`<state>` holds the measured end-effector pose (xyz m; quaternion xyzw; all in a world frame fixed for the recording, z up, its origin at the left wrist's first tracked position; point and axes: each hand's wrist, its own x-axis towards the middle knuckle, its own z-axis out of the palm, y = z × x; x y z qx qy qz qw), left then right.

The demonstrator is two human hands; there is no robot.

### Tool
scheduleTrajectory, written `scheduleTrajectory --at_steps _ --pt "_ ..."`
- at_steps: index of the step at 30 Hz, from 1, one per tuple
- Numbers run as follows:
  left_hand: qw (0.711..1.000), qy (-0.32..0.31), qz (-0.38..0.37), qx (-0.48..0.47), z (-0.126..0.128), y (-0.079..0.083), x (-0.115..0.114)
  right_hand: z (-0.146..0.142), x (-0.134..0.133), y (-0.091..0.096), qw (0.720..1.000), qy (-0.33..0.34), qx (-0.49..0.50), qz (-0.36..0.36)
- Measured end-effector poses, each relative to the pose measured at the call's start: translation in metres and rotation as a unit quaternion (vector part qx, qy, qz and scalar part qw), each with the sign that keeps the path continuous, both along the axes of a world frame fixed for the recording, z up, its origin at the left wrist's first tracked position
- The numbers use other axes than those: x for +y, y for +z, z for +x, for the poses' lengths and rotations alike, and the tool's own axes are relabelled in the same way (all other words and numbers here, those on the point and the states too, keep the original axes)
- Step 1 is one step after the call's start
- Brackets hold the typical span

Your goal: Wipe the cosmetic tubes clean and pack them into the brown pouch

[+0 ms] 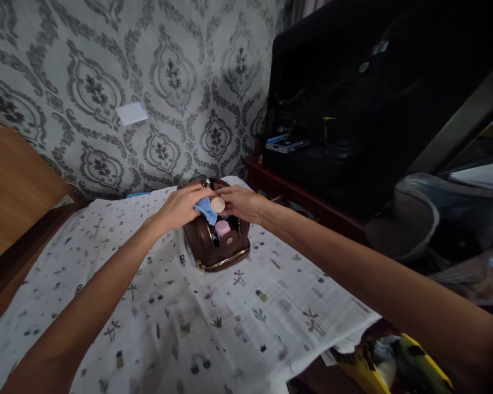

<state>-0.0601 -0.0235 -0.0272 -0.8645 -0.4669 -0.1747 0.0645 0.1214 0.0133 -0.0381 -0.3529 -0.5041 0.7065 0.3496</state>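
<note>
A brown zipped bag (203, 249) sits on the printed cloth with its top unzipped. Over its opening, my left hand (184, 205) is closed on a blue cloth (206, 209). Close beside it, my right hand (244, 202) has its fingers around a small container with a round cream-coloured top (217, 205). The blue cloth hangs right next to this container; whether they touch, I cannot tell. Inside the bag a pink lid (222, 228) shows among darker items that are hard to make out. My right fingertips are partly hidden behind the container.
White cloth with small plant prints (168, 317) covers the surface. A large black television (332, 109) stands to the right on a reddish-brown stand (296, 191). A wooden board (16, 186) is at the left, and a yellow-edged box (370, 366) sits low at the right.
</note>
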Motion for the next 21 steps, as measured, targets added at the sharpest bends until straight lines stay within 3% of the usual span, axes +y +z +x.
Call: scheduleTrajectory --at_steps 4,6,11,13,18,21 --pt "0.999 -0.001 -0.025 0.034 0.0 0.005 0.006 -0.002 0.005 -0.015 0.999 0.001 -0.021 0.041" --pt "0.999 -0.004 -0.038 0.027 -0.002 0.004 0.011 -0.002 0.005 -0.023 0.997 0.036 -0.012 0.065" --pt "0.999 -0.001 -0.044 0.009 -0.005 0.0 0.02 0.002 0.004 -0.028 0.971 0.104 -0.071 0.202" --pt "0.999 0.003 -0.046 -0.011 -0.005 0.0 0.019 0.005 0.003 -0.023 0.94 0.106 -0.155 0.284" --pt "0.983 0.034 -0.056 -0.171 -0.012 0.0 0.018 0.017 -0.004 -0.006 0.803 0.101 -0.342 0.477" --pt "0.954 0.077 -0.043 -0.286 -0.022 -0.005 0.022 0.022 -0.013 -0.003 0.77 0.107 -0.368 0.51"
